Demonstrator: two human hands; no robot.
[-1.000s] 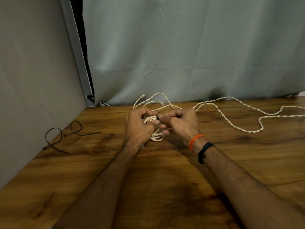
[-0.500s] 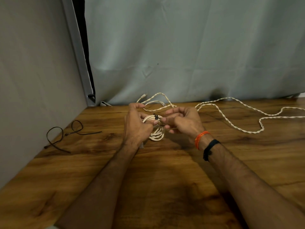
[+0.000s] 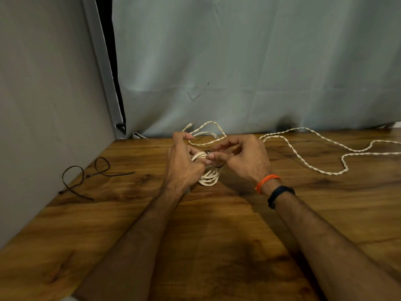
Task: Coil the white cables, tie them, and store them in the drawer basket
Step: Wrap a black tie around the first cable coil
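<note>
A small coil of white cable stands between my hands on the wooden table. My left hand grips the coil's left side. My right hand pinches a thin black tie that loops round the top of the coil. A long twisted white cable lies loose across the table's right side. Another loose white cable curls just behind my hands. The drawer basket is not in view.
Two black zip ties lie looped near the left wall. A grey wall closes the left side and a pale curtain hangs along the table's back edge.
My right hand has shifted slightly right, drawing the black tie into a visible loop beside the coil. The left hand keeps its grip on the coil.
</note>
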